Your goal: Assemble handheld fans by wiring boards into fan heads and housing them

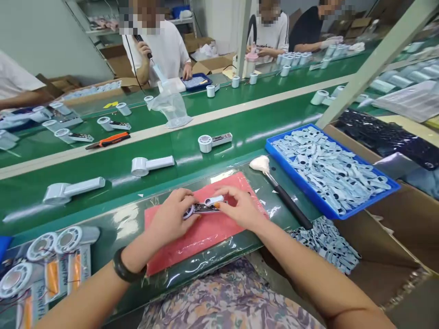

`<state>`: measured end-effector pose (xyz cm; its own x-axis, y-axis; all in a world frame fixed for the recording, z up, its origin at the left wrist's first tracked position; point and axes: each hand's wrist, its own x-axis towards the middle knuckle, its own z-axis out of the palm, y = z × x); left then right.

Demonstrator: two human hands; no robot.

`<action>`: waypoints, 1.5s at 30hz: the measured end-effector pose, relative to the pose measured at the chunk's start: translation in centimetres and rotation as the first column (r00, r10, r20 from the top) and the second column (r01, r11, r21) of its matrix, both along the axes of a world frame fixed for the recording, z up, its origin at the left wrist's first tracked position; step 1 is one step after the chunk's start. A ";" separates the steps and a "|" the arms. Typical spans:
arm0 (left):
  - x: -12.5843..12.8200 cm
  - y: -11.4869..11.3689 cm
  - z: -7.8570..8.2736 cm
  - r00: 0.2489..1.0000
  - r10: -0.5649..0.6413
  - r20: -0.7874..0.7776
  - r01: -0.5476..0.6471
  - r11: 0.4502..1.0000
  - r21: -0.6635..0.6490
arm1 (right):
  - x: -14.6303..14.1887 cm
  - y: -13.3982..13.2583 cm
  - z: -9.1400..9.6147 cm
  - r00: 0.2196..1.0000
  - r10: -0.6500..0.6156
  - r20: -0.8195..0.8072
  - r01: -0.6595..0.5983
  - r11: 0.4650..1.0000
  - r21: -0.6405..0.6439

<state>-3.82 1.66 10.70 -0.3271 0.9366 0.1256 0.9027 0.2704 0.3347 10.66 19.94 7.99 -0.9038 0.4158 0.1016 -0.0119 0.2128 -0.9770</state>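
Note:
Both my hands work over a pink mat (202, 233) at the near edge of the bench. My left hand (171, 217) is closed on the round end of a small handheld fan body (202, 209) whose circuit board shows. My right hand (240, 208) pinches a small pale blue cover piece (213, 199) right above that board. A black band sits on my left wrist.
A blue tray (377, 195) of pale blue cover pieces stands at the right, with more in a cardboard box (394, 256) below. A brush (274, 183) lies beside the mat. Fan parts with wires (44, 265) lie at left. Fan bodies (151, 164) ride the green belt. Other people work across it.

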 end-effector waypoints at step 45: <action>5.5 -0.5 0.1 0.993 0.117 -0.030 -0.118 0.993 -0.018 | 0.4 -1.9 -0.4 0.943 0.221 0.249 -0.323 0.789 0.523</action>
<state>1.66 1.17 10.80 -0.4317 0.8942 0.1182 0.8735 0.3817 0.3022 11.10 18.09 7.60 -0.9947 0.0697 0.0754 -0.0013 0.7256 -0.6881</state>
